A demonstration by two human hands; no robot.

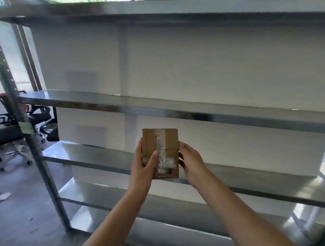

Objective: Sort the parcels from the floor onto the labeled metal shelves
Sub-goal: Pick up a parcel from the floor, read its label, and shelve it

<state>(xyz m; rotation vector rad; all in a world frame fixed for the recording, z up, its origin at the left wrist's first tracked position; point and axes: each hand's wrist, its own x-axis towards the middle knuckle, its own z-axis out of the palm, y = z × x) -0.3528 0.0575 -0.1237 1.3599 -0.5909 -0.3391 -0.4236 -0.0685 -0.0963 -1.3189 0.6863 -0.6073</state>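
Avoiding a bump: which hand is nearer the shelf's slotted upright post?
Left. The left hand grips the parcel on the side facing the post; the right hand holds its far side.

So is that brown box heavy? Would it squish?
Probably light: the box is small, and the left hand and right hand hold it up by its sides. Likely stiff, as its edges look straight. The tape down the front may feel a bit slippery.

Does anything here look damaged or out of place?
Mildly. The cardboard parcel, held in the left hand and right hand, carries wrinkled, patchy tape down its face. A paper scrap lies on the floor at left.
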